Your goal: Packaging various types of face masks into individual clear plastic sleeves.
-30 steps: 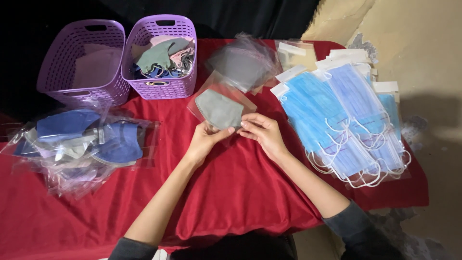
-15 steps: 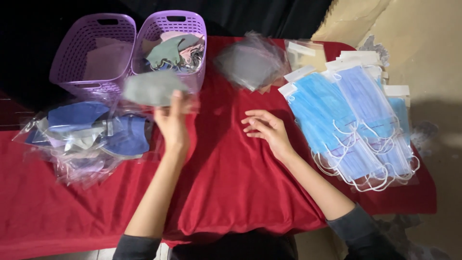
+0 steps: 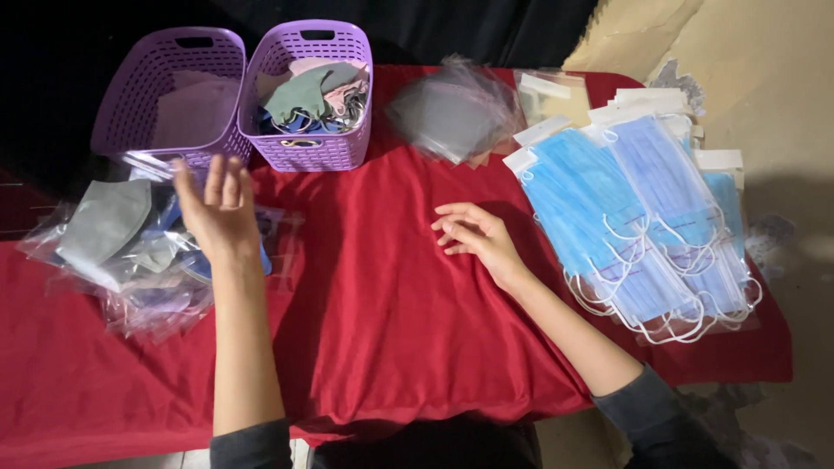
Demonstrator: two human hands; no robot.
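Reaching hand: the left hand (image 3: 217,208) is stretched toward the table's left edge, forearm nearly straight up the frame, palm down, fingers spread and lifted; nothing is pinched.
Under it: a heap of bagged masks (image 3: 143,247) in clear plastic sleeves is spread along the left edge of the red tablecloth (image 3: 382,321); a grey bagged mask (image 3: 102,222) lies on top at the heap's left side, just beside the fingertips but apart from them.
Resting hand: the right hand (image 3: 476,239) is laid flat near the table's middle, fingers loosely parted and pointing left, forearm angled in from the near right corner; nothing is held.
Far edge: an almost empty purple basket (image 3: 165,95) and a second purple basket (image 3: 314,94) filled with loose cloth masks are set side by side.
Far middle: a stack of grey bagged masks (image 3: 453,115) is seen.
Right edge: blue surgical masks (image 3: 638,221) in sleeves are fanned out.
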